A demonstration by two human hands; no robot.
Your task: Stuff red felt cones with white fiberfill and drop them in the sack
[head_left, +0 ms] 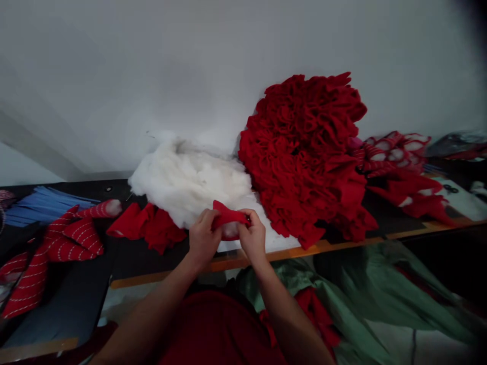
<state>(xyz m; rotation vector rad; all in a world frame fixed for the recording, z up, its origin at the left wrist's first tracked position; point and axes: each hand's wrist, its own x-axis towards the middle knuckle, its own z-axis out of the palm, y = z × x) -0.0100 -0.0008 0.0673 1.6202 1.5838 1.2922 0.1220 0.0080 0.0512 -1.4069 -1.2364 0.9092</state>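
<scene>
The red piece (226, 216) is between the two hands, in front of the body and just over the near edge of the table (133, 279); whether it touches the table, I cannot tell. Some white fill (230, 231) shows under its upper fold. The left hand (204, 235) has the left end pinched between thumb and fingers, and the right hand (252, 234) pinches the right end; both grips look closed on the cloth, with the middle of the piece free between them. The step in hand seems to be the handling of the open side of this piece, with the fill at its mouth. In my judgement, the next move calls for a steady pinch at both ends, so that the side does not slip and the fill does not come out. Just behind the hands lies the fibre heap (190, 177), and to its right rises the big red pile (304, 152). Left of the hands are small red pieces (162, 230), then striped pieces (78, 241), and blue strips (41, 203) farther out.
</scene>
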